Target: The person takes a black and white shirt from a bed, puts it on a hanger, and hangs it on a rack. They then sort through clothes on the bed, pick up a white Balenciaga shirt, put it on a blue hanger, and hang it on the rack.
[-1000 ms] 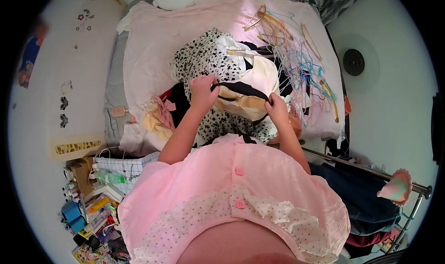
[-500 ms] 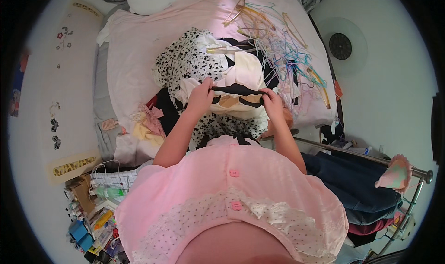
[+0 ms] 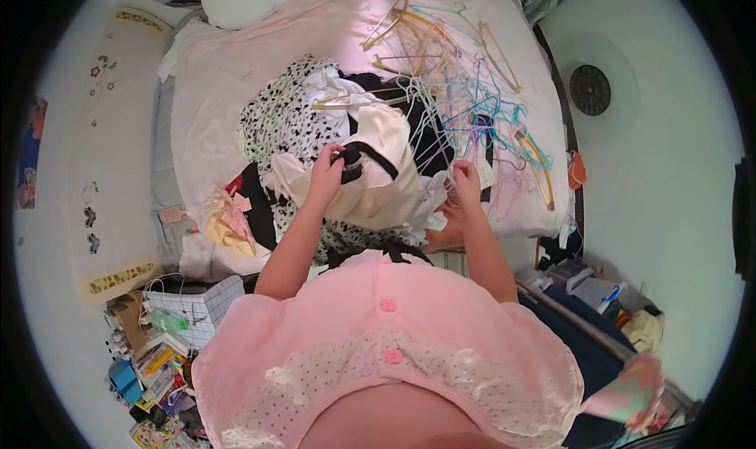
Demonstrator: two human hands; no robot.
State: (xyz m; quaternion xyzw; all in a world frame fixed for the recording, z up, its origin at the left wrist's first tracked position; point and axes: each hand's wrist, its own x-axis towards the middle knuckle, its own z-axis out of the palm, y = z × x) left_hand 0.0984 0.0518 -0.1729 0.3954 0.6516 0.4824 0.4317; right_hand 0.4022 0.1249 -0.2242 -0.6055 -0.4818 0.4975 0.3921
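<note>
From the head view, apparently midway through handling one piece of clothing: gripping a cream garment [image 3: 378,201] by its black trim [image 3: 382,161] with the left hand [image 3: 324,173], fingers curled over the edge, and reaching with the right hand [image 3: 466,183] to the near side of a heap of hangers [image 3: 480,110]. On the right, fingertips drawn together close to some whitish lacy cloth [image 3: 433,193] — impossible to tell at this size whether closed on cloth, on a hanger or on nothing. Calling next, by judgement, for a steady hold on the trim and a careful touch on the right, because of the dense tangle of hooks there (easy to drag several along with one pull).

Lying in front of the pink top [image 3: 339,307], across the near part of the clothes on the bed [image 3: 213,79]. Soft and slack in look, rumpled into broad folds, cream nearly all over — except for the dark band arching along the raised edge. Likely to sag if held at one point only. Underneath and to the left, a black-spotted white cloth [image 3: 276,110]; just beyond, a gold-coloured hanger [image 3: 335,105]; farther left, pink and yellow cloths [image 3: 228,213].
</note>
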